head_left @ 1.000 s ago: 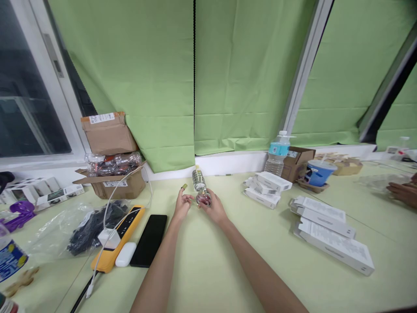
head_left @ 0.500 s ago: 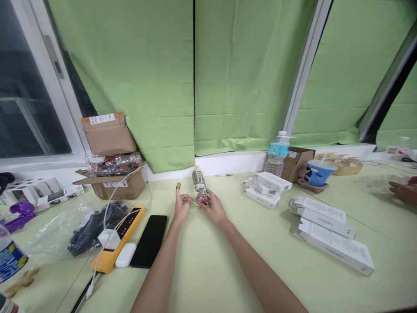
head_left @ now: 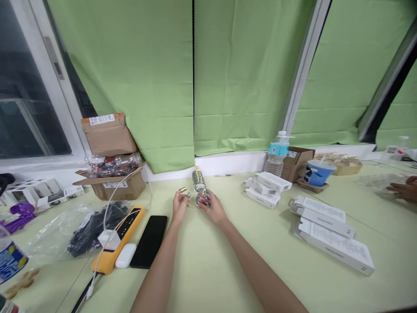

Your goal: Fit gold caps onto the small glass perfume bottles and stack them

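Note:
My right hand grips the near end of a clear bottle that lies on the pale green table and points away from me; something pinkish shows inside its near end. Just left of it, my left hand is closed in a pinch on a small gold cap, held up at its fingertips close beside the bottle.
A black phone, a yellow device with a white charger and cable, and a bag of dark parts lie at left. Cardboard boxes stand behind. White boxes, a water bottle and another person's hand are at right.
My left hand has turned the gold cap in its fingertips and brought it slightly right, closer to the bottle. My right hand and the bottle have stayed in place.

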Demonstrator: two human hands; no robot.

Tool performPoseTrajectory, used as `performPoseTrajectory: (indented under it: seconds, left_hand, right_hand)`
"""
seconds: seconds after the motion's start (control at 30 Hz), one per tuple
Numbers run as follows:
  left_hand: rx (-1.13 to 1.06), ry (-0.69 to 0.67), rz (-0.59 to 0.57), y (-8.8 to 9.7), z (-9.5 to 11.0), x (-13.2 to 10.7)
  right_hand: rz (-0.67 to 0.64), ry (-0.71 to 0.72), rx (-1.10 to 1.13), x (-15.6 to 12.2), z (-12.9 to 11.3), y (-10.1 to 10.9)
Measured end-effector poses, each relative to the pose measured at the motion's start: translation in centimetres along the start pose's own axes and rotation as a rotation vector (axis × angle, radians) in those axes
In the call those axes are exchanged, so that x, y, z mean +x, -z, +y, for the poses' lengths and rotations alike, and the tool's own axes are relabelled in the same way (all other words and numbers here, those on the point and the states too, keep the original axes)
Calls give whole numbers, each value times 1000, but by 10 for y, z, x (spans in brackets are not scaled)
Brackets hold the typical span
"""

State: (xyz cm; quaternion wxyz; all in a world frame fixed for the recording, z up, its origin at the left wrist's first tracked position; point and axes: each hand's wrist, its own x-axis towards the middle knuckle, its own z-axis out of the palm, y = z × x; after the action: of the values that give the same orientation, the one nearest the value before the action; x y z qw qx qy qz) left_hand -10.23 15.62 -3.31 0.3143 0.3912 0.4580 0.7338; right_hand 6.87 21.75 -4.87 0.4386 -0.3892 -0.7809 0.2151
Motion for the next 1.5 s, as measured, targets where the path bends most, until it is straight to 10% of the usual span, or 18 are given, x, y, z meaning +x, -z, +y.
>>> performPoseTrajectory:
  seconds: [1.5]
  left_hand:
    - [139, -17, -214, -5, 3, -7]
  right_hand:
    - [-13, -19, 7, -1, -5, 3]
